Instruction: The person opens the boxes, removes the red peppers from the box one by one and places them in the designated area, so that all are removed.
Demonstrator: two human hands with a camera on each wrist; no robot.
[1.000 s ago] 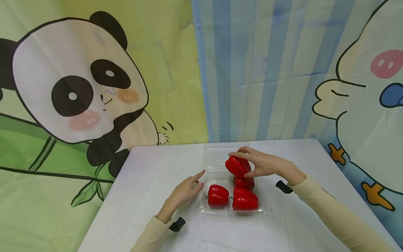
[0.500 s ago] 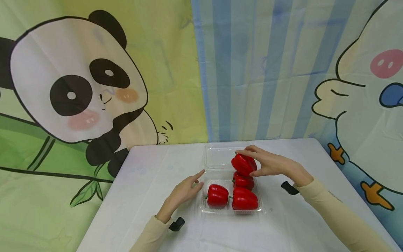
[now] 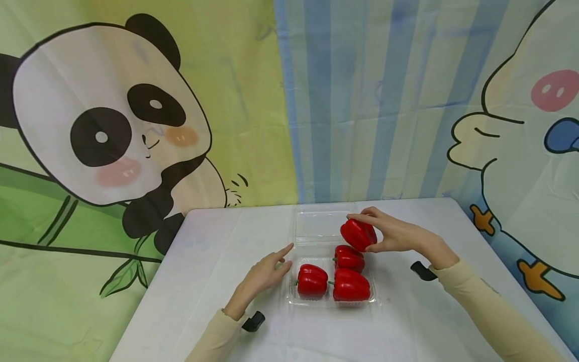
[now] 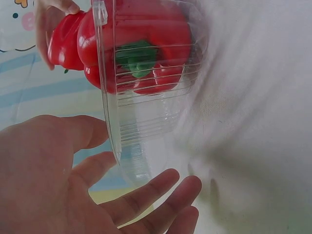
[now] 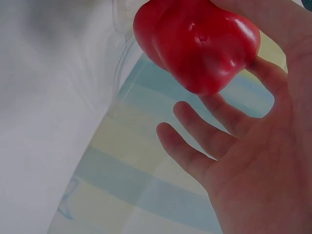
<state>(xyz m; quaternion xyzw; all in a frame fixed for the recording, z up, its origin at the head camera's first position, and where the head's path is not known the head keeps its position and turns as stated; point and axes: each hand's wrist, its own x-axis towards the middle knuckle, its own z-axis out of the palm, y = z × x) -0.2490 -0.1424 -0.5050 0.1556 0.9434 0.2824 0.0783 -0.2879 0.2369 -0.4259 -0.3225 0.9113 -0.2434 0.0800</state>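
There are four red peppers, one clear container, one table, two hands.

Cartoon curtains behind a white table suggest a curtained-off booth

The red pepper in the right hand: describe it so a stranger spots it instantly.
On the white table, find the clear plastic container. Near its far right part, the right hand holds the red pepper. It is the only one held; the other three red peppers sit in the container.
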